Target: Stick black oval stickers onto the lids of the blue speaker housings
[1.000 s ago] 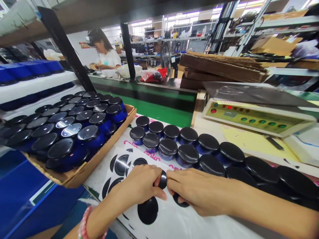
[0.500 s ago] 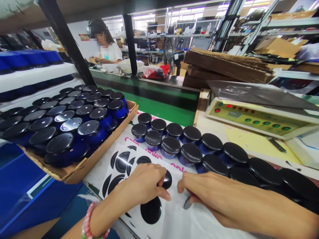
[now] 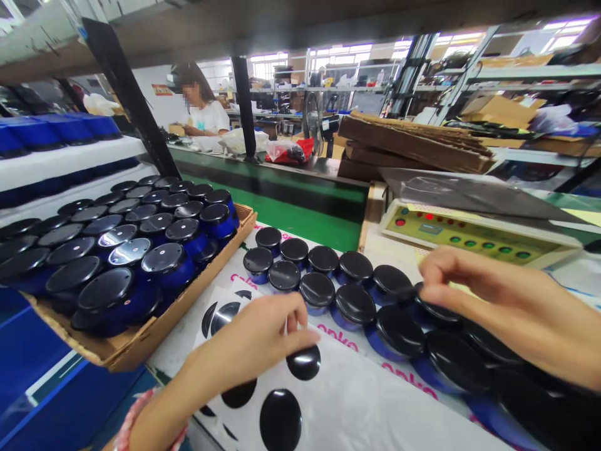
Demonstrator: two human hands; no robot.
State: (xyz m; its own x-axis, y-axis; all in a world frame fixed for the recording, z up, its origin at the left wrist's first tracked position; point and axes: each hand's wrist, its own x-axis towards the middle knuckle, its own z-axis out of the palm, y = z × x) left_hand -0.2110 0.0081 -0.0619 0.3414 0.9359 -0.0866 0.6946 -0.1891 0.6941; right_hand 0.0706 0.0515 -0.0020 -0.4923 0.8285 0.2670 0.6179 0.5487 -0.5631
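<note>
Over a white sheet (image 3: 366,382) of round black stickers (image 3: 280,419), my left hand (image 3: 270,326) hangs with curled fingers; its thumb and fingertips are apart, and nothing shows between them. My right hand (image 3: 474,294) is raised over the double row of blue cups with black round tops (image 3: 355,303). Its thumb and forefinger pinch a dark thing at the far row; that thing is blurred and too small to make out. The sheet lies in front of the cups, on a white covering with pink print.
A cardboard tray (image 3: 136,347) full of blue cups with black tops stands at the left. Behind the rows are a green belt (image 3: 300,213) and a control box (image 3: 469,235) with lit buttons. Across the belt sits a person (image 3: 209,116).
My right hand has risen from the sheet, moving right and back over the cups. My left hand remains above the stickers. The view has tilted up slightly.
</note>
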